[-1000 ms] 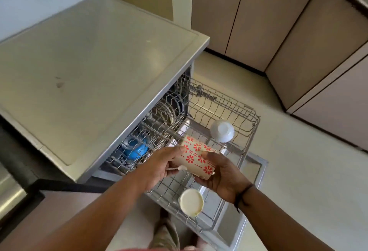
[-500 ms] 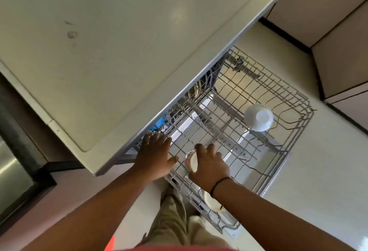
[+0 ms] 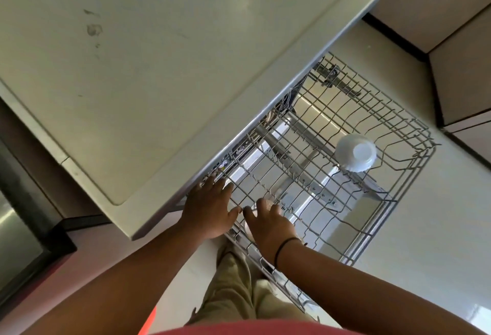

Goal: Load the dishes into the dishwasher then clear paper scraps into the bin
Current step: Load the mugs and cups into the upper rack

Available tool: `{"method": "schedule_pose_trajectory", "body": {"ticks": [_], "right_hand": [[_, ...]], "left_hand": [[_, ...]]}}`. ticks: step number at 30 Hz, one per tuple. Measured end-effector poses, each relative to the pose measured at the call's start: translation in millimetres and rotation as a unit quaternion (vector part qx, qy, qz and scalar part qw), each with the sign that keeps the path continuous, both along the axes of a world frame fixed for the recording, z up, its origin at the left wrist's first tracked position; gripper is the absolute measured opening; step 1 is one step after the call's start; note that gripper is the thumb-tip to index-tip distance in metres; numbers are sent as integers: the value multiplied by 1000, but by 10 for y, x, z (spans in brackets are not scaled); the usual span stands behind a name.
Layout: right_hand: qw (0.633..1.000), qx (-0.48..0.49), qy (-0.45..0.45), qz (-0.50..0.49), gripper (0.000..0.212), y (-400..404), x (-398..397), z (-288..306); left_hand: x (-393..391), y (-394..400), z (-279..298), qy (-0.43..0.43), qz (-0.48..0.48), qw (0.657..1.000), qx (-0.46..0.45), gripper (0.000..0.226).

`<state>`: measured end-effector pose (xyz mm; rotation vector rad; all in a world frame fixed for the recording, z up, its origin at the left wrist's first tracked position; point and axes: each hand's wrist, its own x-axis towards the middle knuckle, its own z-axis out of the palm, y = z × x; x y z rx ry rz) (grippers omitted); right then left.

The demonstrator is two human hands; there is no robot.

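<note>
left hand (image 3: 210,208) fingers spread, right hand (image 3: 271,224) fingers extended forward

bowl (image 3: 356,152) in rack (image 3: 393,209), far right; both hands near-left corner

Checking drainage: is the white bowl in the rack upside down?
Upside down: the white bowl shows its flat base ring upward in the rack.
</note>
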<state>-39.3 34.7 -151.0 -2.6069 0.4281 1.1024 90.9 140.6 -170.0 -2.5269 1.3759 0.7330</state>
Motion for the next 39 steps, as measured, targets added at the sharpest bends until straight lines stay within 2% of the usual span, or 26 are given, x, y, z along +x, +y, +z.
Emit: {"method": "schedule_pose_trajectory", "body": {"ticks": [6, 9, 14, 16, 20, 23, 26, 29, 33, 39], "right_hand": [[1000, 15, -3, 16, 91, -82, -9, -18], [998, 5, -61, 32, 95, -187, -107, 1], [990, -27, -134, -29, 94, -463, -377, 199], [985, -44, -152, -62, 92, -577, -493, 335], [971, -63, -212, -94, 90, -682, -604, 694], [953, -63, -283, -89, 91, -611, -583, 1033], [934, -57, -343, -81, 89, -422, -450, 1399], [917, -47, -392, -48, 88, -151, -185, 1781], [890, -37, -454, 6, 85, 385, 353, 2173], [852, -31, -519, 64, 79, 1530, 1306, 2449]], "left_hand": [[-3, 23, 2, 1, 0, 1000, -3, 66], [-20, 38, 15, -2, 5, 1000, -13, 68], [-249, 114, 213, 18, 24, 999, -46, 64], [-411, 182, 380, 26, 32, 997, -71, 63], [-738, 346, 850, 32, 59, 991, -116, 76], [-912, 552, 1254, 29, 81, 981, -172, 67], [-921, 807, 1652, -25, 100, 969, -226, 63], [-709, 1084, 2064, -102, 120, 959, -236, 61], [-257, 1678, 2385, -139, 197, 924, -296, 75], [435, 2840, 2585, -172, 274, 904, -279, 93]]}}
